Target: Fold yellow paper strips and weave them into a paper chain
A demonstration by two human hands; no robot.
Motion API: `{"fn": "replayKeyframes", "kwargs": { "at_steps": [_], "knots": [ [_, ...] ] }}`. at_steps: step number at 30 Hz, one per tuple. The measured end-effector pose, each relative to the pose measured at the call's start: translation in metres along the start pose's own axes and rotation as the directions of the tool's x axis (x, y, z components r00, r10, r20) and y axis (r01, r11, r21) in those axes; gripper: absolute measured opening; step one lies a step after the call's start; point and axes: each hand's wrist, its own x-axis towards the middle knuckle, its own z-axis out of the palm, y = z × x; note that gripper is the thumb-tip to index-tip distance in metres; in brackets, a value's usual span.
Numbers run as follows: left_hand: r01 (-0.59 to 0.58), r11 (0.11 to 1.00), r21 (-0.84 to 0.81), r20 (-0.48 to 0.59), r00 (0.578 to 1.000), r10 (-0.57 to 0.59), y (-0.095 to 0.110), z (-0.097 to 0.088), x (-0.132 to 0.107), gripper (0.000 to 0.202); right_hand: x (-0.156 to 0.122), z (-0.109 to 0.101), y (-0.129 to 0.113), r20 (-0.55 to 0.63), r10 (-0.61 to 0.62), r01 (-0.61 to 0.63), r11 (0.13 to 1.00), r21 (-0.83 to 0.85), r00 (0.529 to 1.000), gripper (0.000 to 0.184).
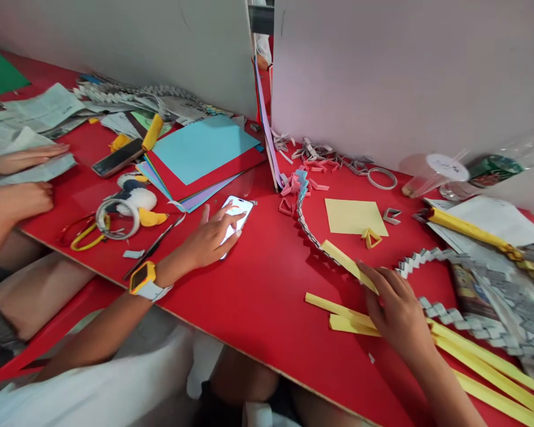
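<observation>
My left hand (209, 237) rests on a white-cased phone (237, 212) lying on the red table (258, 284); the fingers are spread and the thumb touches the lit screen. A yellow-and-white watch (146, 281) sits on that wrist. My right hand (394, 308) lies palm down on folded yellow paper strips (338, 311), fingers pressed flat, fingertips on a yellow strip (345, 260) at the end of a woven paper chain (309, 228). A yellow square sheet (353, 215) and a small folded yellow piece (372, 238) lie just beyond.
Another person's hands (22, 178) rest on newspaper (35, 110) at the left. A stack of coloured sheets (202, 157), a dark phone (118, 157), scissors (153, 248), tape rings (115, 216), a plush duck (137, 198), folded paper bits (320, 154), long yellow strips (485, 362), grey chains (498, 308) and white dividers (382, 71).
</observation>
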Motion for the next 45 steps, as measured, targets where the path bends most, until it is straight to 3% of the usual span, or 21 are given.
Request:
{"fn": "replayKeyframes", "kwargs": {
  "at_steps": [2, 7, 11, 16, 18, 21, 23, 26, 29, 32, 34, 36, 39, 45],
  "knots": [
    [-0.014, 1.000, 0.001, 0.000, 1.000, 0.014, 0.006, -0.003, -0.001, 0.019, -0.001, 0.000, -0.002, -0.007, -0.014, 0.014, 1.000, 0.002, 1.000, 0.052],
    [-0.055, 0.997, 0.055, -0.154, 0.986, 0.063, 0.020, -0.011, -0.019, 0.006, -0.005, -0.001, -0.006, -0.017, 0.005, -0.003, 0.998, 0.063, 1.000, 0.055],
    [-0.146, 0.988, 0.049, -0.215, 0.965, 0.153, 0.040, -0.005, -0.040, 0.005, -0.008, -0.005, -0.015, 0.082, 0.088, -0.109, 0.946, 0.304, 0.993, 0.045],
    [-0.332, 0.943, -0.015, -0.112, 0.938, 0.328, 0.081, 0.008, -0.050, 0.022, -0.007, -0.006, -0.040, 0.385, 0.144, -0.374, 0.681, 0.630, 0.912, 0.026],
    [-0.330, 0.939, -0.094, -0.120, 0.940, 0.319, 0.100, 0.010, -0.044, 0.027, -0.006, -0.004, -0.050, 0.446, 0.155, -0.444, 0.592, 0.672, 0.882, 0.023],
    [-0.216, 0.926, -0.310, -0.024, 0.975, 0.219, 0.126, 0.012, -0.028, 0.024, -0.006, 0.001, -0.060, 0.449, 0.154, -0.458, 0.523, 0.719, 0.880, 0.022],
    [-0.159, 0.898, -0.410, 0.085, 0.974, 0.211, 0.141, 0.017, -0.016, 0.021, -0.008, 0.004, -0.063, 0.411, 0.134, -0.418, 0.510, 0.751, 0.902, 0.021],
    [-0.202, 0.881, -0.427, 0.064, 0.966, 0.252, 0.154, 0.029, -0.002, 0.021, -0.015, 0.009, -0.064, 0.344, 0.113, -0.349, 0.534, 0.770, 0.932, 0.020],
    [-0.249, 0.889, -0.385, -0.017, 0.965, 0.263, 0.158, 0.041, 0.007, 0.016, -0.020, 0.011, -0.062, 0.329, 0.114, -0.337, 0.540, 0.771, 0.937, 0.020],
    [-0.296, 0.897, -0.328, -0.061, 0.954, 0.292, 0.155, 0.049, 0.010, 0.020, -0.020, 0.010, -0.061, 0.353, 0.160, -0.385, 0.478, 0.790, 0.922, 0.022],
    [-0.374, 0.892, -0.254, -0.110, 0.927, 0.357, 0.152, 0.052, 0.010, 0.022, -0.017, 0.009, -0.061, 0.398, 0.214, -0.452, 0.382, 0.806, 0.892, 0.024],
    [-0.482, 0.863, -0.151, -0.159, 0.874, 0.460, 0.149, 0.055, 0.008, 0.020, -0.014, 0.007, -0.062, 0.454, 0.248, -0.510, 0.259, 0.820, 0.856, 0.024],
    [-0.587, 0.806, -0.079, -0.128, 0.808, 0.576, 0.146, 0.056, 0.005, 0.018, -0.010, 0.007, -0.063, 0.512, 0.266, -0.549, 0.085, 0.832, 0.817, 0.021],
    [-0.498, 0.829, -0.255, -0.079, 0.865, 0.496, 0.144, 0.054, 0.003, 0.025, -0.015, 0.013, -0.055, 0.555, 0.363, -0.560, -0.103, 0.822, 0.748, 0.015]
  ]
}}
